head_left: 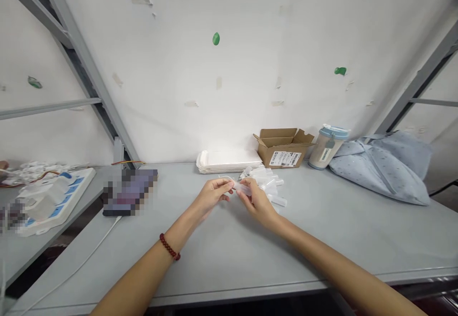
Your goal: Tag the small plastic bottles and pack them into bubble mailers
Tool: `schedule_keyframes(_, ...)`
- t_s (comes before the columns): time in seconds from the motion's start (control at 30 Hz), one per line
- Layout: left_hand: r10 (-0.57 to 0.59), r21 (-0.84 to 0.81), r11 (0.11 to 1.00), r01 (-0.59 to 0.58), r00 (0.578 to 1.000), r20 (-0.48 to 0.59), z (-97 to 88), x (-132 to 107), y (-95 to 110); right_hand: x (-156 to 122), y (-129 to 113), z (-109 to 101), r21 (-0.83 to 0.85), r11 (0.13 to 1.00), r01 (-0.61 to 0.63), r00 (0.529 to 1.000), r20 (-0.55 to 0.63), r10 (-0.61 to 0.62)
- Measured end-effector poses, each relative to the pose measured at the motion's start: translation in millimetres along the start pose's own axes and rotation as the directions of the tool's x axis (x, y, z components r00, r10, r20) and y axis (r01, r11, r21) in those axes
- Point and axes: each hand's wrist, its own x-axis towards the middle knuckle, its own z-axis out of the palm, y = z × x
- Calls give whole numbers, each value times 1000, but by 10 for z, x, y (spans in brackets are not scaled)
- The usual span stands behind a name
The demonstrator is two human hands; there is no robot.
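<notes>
Head view: both hands work together over the back half of the table [200,263], left of its middle line toward the right-hand things and well in from the front edge. Between them is a small clear piece [243,190], held off the surface as far as can be judged. The right hand [260,206] clamps it between thumb and fingers; the left hand [212,196] is pinched together at its left end, where a thin white strand [225,177] shows. Fingers hide exactly how strand and piece meet.

The step in hand looks like fine two-handed handling of this one piece. The next move seems to call for a steady right grip and small, precise shifts of the left fingertips, without crushing the piece or snagging the strand.

A heap [266,178] of similar pieces lies just beyond the right hand. Toward the back edge are a white stack [232,159], a carton [282,156] and a cup [326,151]; a phone [132,192] lies by the left edge.
</notes>
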Motion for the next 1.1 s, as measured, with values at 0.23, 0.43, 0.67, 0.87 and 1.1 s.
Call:
schedule_keyframes(0.23, -44, 101, 994, 49, 998, -52, 2, 3, -11, -21, 29, 20, -85, 990, 110, 994, 18, -109)
schedule_keyframes(0.43, 98, 293, 953, -78, 994, -51, 33, 9, -11, 12, -84, -37, 200, 967, -160, 987, 28, 158)
schedule_keyframes(0.67, 186, 362, 922, -138, 977, -101, 125, -30, -28, 96, -99, -113, 602, 674, -429, 903, 273, 331)
schedule_keyframes(0.87, 91, 270, 961, -66, 992, -82, 153, -37, -38, 30, -121, -135, 207, 974, -91, 996, -3, 93)
schedule_keyframes(1.1, 49, 186, 982, -37, 997, -60, 139, -32, -53, -1, -131, -117, 113, 990, -86, 996, -24, 89)
